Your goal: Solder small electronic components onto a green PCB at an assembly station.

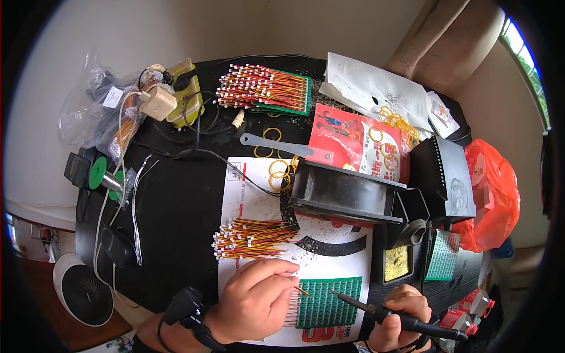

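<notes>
Pinched between thumb and fingers of my left hand (259,300) is a thin red-yellow wire (301,290), its end over the left edge of a green circuit board panel (329,303). My right hand (400,312) is wrapped round a black soldering iron (432,328), its tip pointing left, over the board's upper middle. I cannot tell whether the tip touches. Rows of thin wires stick out from the board's left side, partly hidden by my left hand. Just beyond that hand lies a pile of short wires with white connectors (253,238).
A black fan (344,191) stands beyond the board. To its right are an iron holder with a yellow sponge (397,263), a black box (441,179) and a red plastic bag (500,200). Wired boards (265,88) lie at the back; a solder spool (109,179) and cables are left.
</notes>
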Motion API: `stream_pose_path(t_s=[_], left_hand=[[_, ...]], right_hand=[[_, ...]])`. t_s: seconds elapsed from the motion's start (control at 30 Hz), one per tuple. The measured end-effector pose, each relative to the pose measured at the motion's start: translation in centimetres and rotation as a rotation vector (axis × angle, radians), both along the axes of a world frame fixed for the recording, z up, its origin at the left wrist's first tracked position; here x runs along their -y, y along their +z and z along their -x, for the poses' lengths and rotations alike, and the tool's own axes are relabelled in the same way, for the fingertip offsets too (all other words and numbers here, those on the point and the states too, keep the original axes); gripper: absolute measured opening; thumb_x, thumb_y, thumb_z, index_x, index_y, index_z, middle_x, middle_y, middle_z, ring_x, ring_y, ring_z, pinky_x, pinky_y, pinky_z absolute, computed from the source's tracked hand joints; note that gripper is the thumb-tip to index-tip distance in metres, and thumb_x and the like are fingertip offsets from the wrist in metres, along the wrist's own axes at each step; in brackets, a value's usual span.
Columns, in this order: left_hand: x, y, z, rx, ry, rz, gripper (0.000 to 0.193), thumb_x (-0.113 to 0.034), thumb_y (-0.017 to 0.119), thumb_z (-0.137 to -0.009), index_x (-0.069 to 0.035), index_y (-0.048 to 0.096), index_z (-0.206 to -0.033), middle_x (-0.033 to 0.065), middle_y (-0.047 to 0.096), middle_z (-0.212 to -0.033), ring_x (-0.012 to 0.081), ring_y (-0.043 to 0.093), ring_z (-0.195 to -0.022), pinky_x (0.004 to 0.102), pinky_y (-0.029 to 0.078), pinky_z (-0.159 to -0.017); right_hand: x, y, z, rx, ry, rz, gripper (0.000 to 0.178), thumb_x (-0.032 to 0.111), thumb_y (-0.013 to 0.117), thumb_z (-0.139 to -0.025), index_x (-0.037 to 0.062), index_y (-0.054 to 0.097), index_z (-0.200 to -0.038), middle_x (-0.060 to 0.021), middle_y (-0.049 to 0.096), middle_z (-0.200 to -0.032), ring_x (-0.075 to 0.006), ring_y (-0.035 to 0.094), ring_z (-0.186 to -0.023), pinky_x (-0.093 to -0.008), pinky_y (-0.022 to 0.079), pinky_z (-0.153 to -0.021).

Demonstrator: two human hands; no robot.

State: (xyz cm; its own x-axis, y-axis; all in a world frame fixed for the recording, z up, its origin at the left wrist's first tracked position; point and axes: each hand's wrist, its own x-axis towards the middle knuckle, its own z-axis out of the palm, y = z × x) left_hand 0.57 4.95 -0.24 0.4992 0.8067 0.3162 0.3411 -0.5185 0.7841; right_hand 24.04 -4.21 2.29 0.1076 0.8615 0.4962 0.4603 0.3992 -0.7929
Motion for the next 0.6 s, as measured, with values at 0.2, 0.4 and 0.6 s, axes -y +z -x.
stream_pose_path(t_s=[0.2,0.4,0.6], left_hand=[[0.3,0.4,0.0,0.016,-0.012,0.101,0.022,0.006,0.071,-0.081,0.001,0.074,-0.102,0.0107,0.070,-0.096,0.0272,0.070,-0.081,0.0360,0.058,-0.072],[0.2,-0.3,0.1,-0.043,-0.090,0.003,0.022,0.004,0.075,-0.080,0.000,0.075,-0.101,0.0100,0.067,-0.088,0.0259,0.067,-0.075,0.0356,0.056,-0.066],[0.7,-0.2,0.1,-0.194,-0.102,-0.110,0.019,0.002,0.074,-0.078,0.002,0.075,-0.097,0.0091,0.067,-0.086,0.0259,0.066,-0.072,0.0360,0.055,-0.064]], right_hand=[[-0.8,0.5,0.6,0.038,0.046,0.021,0.014,0.004,0.064,-0.093,-0.0080,0.056,-0.096,-0.0158,0.058,-0.068,-0.0239,0.054,-0.053,-0.0342,0.044,-0.051],[-0.9,0.4,0.8,0.084,0.092,0.031,0.019,0.000,0.069,-0.088,-0.0081,0.057,-0.099,-0.0159,0.056,-0.068,-0.0248,0.053,-0.052,-0.0360,0.043,-0.049],[-1.3,0.8,0.9,0.131,0.081,0.099,0.019,0.002,0.074,-0.085,-0.0070,0.061,-0.095,-0.0177,0.058,-0.068,-0.0302,0.056,-0.053,-0.0382,0.046,-0.051]])
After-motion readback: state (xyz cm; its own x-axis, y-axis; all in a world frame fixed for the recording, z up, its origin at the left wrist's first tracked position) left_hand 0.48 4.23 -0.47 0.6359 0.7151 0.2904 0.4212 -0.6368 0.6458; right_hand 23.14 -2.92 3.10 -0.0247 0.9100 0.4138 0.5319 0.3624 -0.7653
